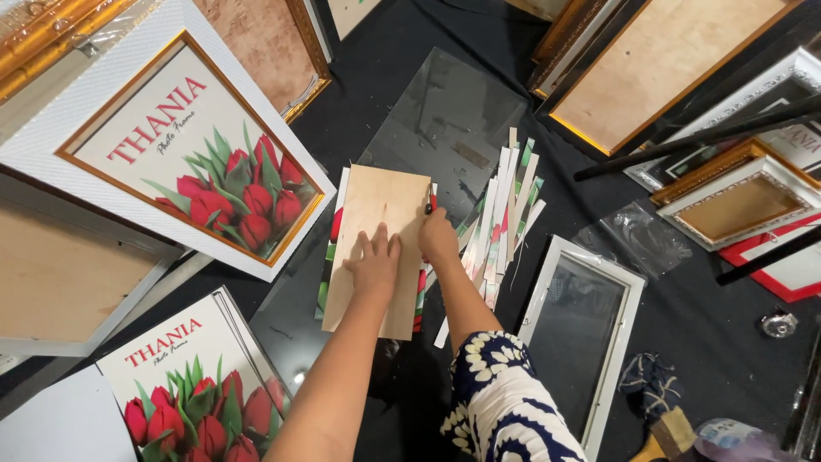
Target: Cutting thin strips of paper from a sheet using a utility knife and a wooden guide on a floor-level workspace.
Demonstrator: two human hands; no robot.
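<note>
the left hand pressed flat, fingers spread, on a smooth pale rectangular plywood board covering glossy tulip prints. at the board's right edge, the right hand pinched a thin red-tipped cutter.

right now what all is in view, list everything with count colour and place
wooden board: 1, light tan, centre, lying on a stack of prints
tulip prints: 1 stack, red and green on white, bottom left
large frame: 1, white with gold inner edge, tulip print inside, upper left
glass sheet: 1, clear, on the black cloth above the board
cut strips: a fanned pile, white, green and red, right of the board
small frame: 1, white, lower right
stacked frames: several, gold, white and red, upper right
cutter: 1, red and black, at the board's right edge
left hand: flat on the board
right hand: gripping the cutter
</note>
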